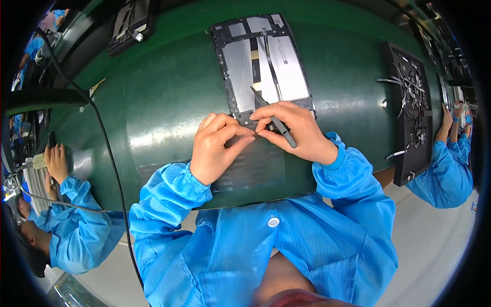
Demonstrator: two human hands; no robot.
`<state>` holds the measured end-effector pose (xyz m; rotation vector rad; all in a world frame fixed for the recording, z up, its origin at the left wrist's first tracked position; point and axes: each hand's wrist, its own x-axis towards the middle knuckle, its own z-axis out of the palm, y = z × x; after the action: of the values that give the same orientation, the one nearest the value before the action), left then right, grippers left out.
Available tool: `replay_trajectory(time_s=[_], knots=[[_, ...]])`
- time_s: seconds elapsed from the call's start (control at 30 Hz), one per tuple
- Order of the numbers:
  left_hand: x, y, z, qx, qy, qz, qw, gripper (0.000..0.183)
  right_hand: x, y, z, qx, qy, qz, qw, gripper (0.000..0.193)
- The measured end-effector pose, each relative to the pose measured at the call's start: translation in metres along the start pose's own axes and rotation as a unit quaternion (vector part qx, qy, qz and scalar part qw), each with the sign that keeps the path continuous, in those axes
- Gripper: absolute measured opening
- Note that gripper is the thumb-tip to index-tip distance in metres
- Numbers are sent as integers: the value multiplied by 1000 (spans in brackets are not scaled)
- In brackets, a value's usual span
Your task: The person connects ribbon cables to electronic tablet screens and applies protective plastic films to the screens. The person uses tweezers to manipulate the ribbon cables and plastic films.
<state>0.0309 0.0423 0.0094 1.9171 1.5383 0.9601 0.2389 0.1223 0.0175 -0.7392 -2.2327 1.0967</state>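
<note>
In front of me on the green work surface lies an opened tablet, its silver battery panels bare and a dark ribbon cable running down it. At its near edge my left hand and my right hand meet, thumbs and forefingers pinched together fingertip to fingertip. Between them is a tiny part, too small to name. A pair of dark tweezers is tucked in my right hand, its tip pointing up and left over the tablet.
To the right a black tray holds several loose ribbon cables and small parts. Another opened device lies at the far left. A black cable hangs down on the left. Co-workers in blue sleeves sit on both sides.
</note>
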Motion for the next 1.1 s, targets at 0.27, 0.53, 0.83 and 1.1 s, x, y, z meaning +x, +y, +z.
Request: replay_trajectory(time_s=[0.27,0.53,0.83,1.1], knots=[[1,1,-2,5,-2,-5,1000,16,2,2,7,-22,42,-42,998,33],[-2,4,-6,149,23,105,983,21,0,5,12,-32,72,-56,995,37],[-13,-2,-11,233,1,201,952,35,-4,4,9,-26,54,-44,997,38],[-15,-16,-2,113,35,157,980,40,-5,6,8,-19,49,-42,998,39]])
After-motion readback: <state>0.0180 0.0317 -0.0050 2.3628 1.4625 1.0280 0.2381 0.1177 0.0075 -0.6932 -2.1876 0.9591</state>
